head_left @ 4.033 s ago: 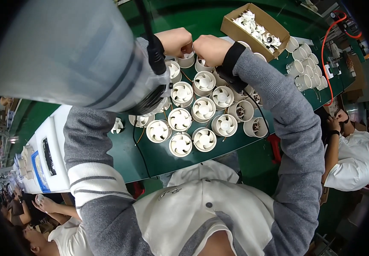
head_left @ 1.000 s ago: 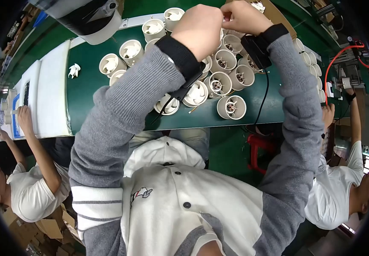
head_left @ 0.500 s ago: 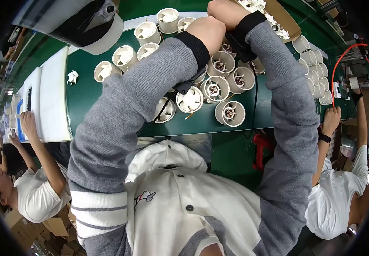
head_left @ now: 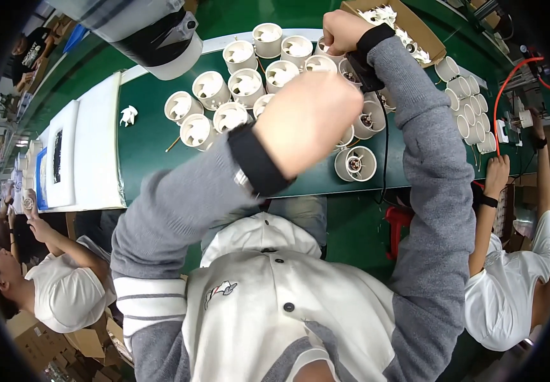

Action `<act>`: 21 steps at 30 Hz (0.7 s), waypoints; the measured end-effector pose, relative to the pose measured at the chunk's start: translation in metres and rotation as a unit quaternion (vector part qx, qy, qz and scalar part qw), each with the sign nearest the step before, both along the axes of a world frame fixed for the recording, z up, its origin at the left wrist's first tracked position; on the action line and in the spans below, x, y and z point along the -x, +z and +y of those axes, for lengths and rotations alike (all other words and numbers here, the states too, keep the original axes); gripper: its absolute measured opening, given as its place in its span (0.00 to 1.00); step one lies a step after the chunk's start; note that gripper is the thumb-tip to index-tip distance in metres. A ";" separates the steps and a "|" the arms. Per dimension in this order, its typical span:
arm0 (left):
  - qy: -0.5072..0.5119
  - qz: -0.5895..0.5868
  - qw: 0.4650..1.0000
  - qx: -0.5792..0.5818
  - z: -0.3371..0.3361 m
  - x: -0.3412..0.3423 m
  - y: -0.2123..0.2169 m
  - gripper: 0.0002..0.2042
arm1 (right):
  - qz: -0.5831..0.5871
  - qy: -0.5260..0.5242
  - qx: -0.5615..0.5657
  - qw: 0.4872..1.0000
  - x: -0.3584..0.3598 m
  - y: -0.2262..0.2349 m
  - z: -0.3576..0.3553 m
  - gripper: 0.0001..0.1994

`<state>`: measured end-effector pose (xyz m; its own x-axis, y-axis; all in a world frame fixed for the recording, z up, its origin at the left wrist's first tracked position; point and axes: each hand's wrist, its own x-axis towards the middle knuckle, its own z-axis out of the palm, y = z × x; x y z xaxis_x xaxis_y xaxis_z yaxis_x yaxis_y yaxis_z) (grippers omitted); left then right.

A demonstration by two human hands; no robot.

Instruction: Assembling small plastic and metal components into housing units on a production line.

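1. The right hand [head_left: 345, 30] is closed in a fist at the far edge of the green workbench [head_left: 144, 149], beside the cardboard box of small white parts [head_left: 408, 32]; what it grips cannot be told.
2. The left hand [head_left: 310, 121] is raised and blurred; whether it holds anything cannot be told.
3. The white cup-shaped housings [head_left: 236, 83] are clustered mid-bench. The near ones [head_left: 355, 163] appear fitted with inner parts, the far ones seemingly unfilled.

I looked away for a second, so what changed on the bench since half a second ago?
The left hand lifted off the white cups toward the camera; the right hand reached to the cardboard box. Whether either holds anything cannot be told. The cups stayed put.
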<state>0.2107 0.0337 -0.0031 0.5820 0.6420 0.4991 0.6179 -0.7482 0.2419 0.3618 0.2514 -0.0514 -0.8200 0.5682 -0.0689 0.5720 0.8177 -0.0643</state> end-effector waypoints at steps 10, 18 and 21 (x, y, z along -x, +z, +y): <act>0.337 -0.005 0.937 0.094 -0.059 0.216 0.009 0.11 | -0.032 -0.057 0.018 0.998 0.000 0.021 -0.025 0.09; 0.356 0.179 0.905 0.152 0.025 0.353 -0.094 0.17 | 0.224 -0.053 -0.062 0.971 -0.033 0.082 -0.105 0.11; 0.357 0.137 0.896 0.225 0.025 0.346 -0.095 0.17 | 0.266 -0.120 -0.063 0.954 -0.025 0.106 -0.196 0.09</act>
